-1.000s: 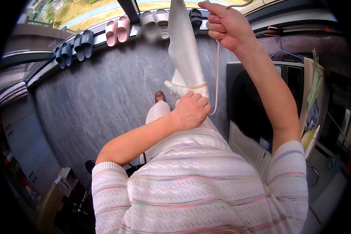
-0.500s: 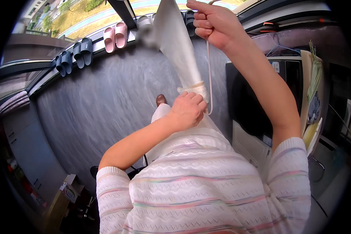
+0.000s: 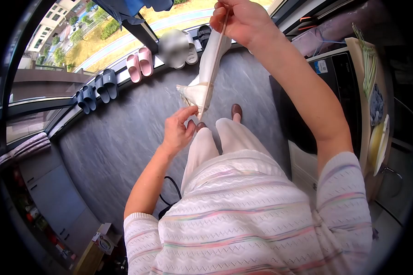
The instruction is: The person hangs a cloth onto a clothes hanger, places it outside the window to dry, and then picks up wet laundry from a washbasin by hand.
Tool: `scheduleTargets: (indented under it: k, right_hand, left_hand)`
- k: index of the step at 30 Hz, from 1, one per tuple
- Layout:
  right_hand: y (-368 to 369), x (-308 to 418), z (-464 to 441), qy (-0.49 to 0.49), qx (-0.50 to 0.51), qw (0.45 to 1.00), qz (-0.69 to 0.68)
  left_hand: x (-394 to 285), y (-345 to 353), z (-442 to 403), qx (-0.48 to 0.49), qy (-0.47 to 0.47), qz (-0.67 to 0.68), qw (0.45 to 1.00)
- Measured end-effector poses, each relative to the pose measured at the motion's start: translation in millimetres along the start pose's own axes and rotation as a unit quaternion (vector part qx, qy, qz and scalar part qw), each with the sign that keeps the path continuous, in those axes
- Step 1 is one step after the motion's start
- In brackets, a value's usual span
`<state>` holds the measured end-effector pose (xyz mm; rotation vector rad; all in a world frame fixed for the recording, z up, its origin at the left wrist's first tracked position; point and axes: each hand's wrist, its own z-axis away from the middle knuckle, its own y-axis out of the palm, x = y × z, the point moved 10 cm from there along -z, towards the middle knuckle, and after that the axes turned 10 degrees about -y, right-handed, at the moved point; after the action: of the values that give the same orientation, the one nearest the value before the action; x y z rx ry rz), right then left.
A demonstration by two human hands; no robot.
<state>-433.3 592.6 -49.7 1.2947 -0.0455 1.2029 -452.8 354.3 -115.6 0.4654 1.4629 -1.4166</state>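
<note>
My right hand point(image 3: 243, 23) is raised at the top of the head view, its fingers closed round a thin beige rod point(image 3: 209, 75). The rod slants down towards my left hand. Along it hangs a long whitish cloth garment point(image 3: 212, 57) with a yellowish band across its lower part; what kind of garment it is I cannot make out. My left hand point(image 3: 175, 133) is at the lower end, its forefinger at the garment's edge and the thumb held apart. Fingertips of the right hand are partly cut off by the upper edge.
Along the window ledge stand pink slippers point(image 3: 140, 65), dark blue slippers point(image 3: 106, 86) and white slippers point(image 3: 191, 48). Blue cloth point(image 3: 131, 9) hangs at the top. A black appliance point(image 3: 337, 78) stands on the right, cabinets point(image 3: 55, 188) on the left. Grey floor point(image 3: 124, 142) lies between.
The garment and rod have swung to the left, and the rod now slants. My left hand has moved left and loosened from its bunched grip on the cloth. The view has shifted.
</note>
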Motion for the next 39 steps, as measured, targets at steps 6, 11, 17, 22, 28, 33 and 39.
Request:
scheduleTargets:
  k: [6,11,17,22,28,33,39]
  right_hand:
    - [6.5,12.2,13.7,-0.012,0.026,1.0,0.014]
    - [3.4,13.0,27.5,0.008,0.03,1.0,-0.004]
    - [-2.4,14.1,48.4,0.005,0.009,0.999,0.033]
    - [12.3,11.1,73.5,-0.005,0.046,0.998,0.044]
    - [19.6,1.7,93.2,0.04,0.077,0.995,0.05]
    - [18.0,2.0,75.4,0.008,0.076,0.997,0.022]
    - [22.9,-1.6,57.6,0.049,0.093,0.994,0.018]
  left_hand:
    - [-40.4,-11.0,-18.3,-0.023,0.093,-0.103,0.99]
    - [-32.8,10.0,-47.1,0.13,0.004,0.103,0.986]
    - [-42.6,60.5,-38.4,0.389,-0.101,0.208,0.892]
    - [-100.9,51.2,-58.2,0.353,-0.081,0.173,0.916]
    - [-109.1,-1.5,-117.6,0.046,0.022,-0.069,0.996]
    - [-131.3,-38.8,-74.1,-0.219,0.206,-0.194,0.934]
    - [-66.0,31.2,25.2,0.186,0.064,-0.173,0.965]
